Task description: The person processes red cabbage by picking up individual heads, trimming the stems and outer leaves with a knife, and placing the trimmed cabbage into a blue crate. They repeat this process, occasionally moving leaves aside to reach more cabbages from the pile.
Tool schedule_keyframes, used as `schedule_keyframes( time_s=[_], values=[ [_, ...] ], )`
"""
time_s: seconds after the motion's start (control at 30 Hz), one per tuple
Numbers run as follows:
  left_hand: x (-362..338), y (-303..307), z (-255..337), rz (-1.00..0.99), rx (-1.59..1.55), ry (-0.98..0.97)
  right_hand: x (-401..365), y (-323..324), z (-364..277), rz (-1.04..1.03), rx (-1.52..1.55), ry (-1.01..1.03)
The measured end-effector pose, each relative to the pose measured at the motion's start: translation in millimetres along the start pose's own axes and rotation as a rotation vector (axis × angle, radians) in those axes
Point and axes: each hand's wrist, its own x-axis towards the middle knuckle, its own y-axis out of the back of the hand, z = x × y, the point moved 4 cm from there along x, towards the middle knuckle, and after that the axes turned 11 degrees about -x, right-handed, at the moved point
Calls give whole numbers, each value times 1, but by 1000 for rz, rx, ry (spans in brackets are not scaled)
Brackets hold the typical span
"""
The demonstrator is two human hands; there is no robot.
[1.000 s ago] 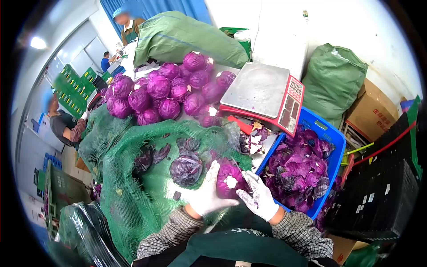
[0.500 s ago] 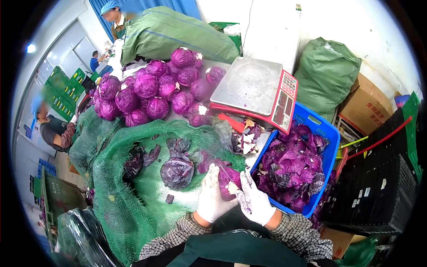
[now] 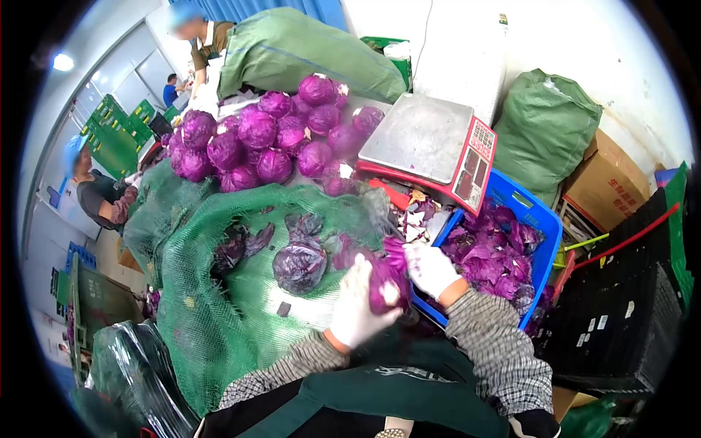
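Note:
My left hand [image 3: 353, 310], in a white glove, is wrapped around a red cabbage [image 3: 386, 286] whose pale stem end faces me. Slightly blurred, my right hand [image 3: 432, 273], also gloved, pinches a purple cabbage leaf [image 3: 396, 252] at the cabbage's upper right side. A darker whole cabbage [image 3: 299, 267] rests left of my hands on the green mesh bag [image 3: 252, 321], with loose dark leaves [image 3: 232, 250] farther left. Close to my right hand stands the blue crate [image 3: 553, 248], filled with torn leaves [image 3: 491, 255].
Many trimmed cabbages [image 3: 257, 130] are piled at the back of the table. A red scale [image 3: 423, 139] stands right of them, above stem scraps [image 3: 418, 217]. Green sacks [image 3: 307, 55] lie behind. Black crates [image 3: 606, 314] flank the right side. Two people [image 3: 98, 186] work at the left.
My right hand has moved up and away from the cabbage with a leaf in its fingers. My left hand still holds the cabbage, its stem end now turned lower. The camera view has shifted slightly.

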Motion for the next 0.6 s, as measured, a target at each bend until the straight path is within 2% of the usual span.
schedule_keyframes(
  time_s=[0.03, 0.07, 0.1, 0.13, 0.17, 0.2, 0.23, 0.27, 0.3, 0.33, 0.37, 0.4, 0.47, 0.5, 0.57, 0.6],
  values=[
    [-12, -3, 3, -6, 9, -85, 0, -28, 33, 77, 58, -3],
    [-22, -3, -1, 49, -52, -111, -7, -40, 40, 272, 69, 97],
    [-28, -4, -8, 98, -119, -132, -18, -28, 33, 134, 858, -201],
    [-33, -1, -16, 144, -157, -176, -26, -36, 35, 166, 778, -229],
    [-33, 9, -18, 128, -197, -60, -36, -38, 39, 347, 774, -126],
    [-40, 12, -34, 160, -388, 65, -48, -40, 42, 523, 749, -20],
    [-46, 14, -50, 198, -574, 183, -59, -44, 49, 310, 1359, -568],
    [-50, 19, -55, 268, -764, 296, -67, -37, 62, 317, 1342, -762],
    [-53, 24, -56, 311, -950, 392, -79, -39, 83, 414, 1480, -854],
    [-55, 34, -52, 285, -831, 345, -93, -35, 103, 481, 1388, -825],
    [-59, 40, -50, 258, -715, 299, -115, -33, 126, 443, 1139, -849],
    [-66, 34, -55, 261, -774, 307, -120, -26, 127, 408, 854, -841],
    [-66, 30, -49, 250, -610, 260, -116, -7, 104, 483, 547, -645],
    [-65, 27, -48, 244, -522, 235, -100, 4, 66, 591, 526, -459],
    [-60, 25, -40, 210, -369, 189, -68, 45, -9, 213, 689, -94],
    [-57, 28, -38, 201, -281, 159, -64, 34, -31, 199, 630, -39]
  ],
)
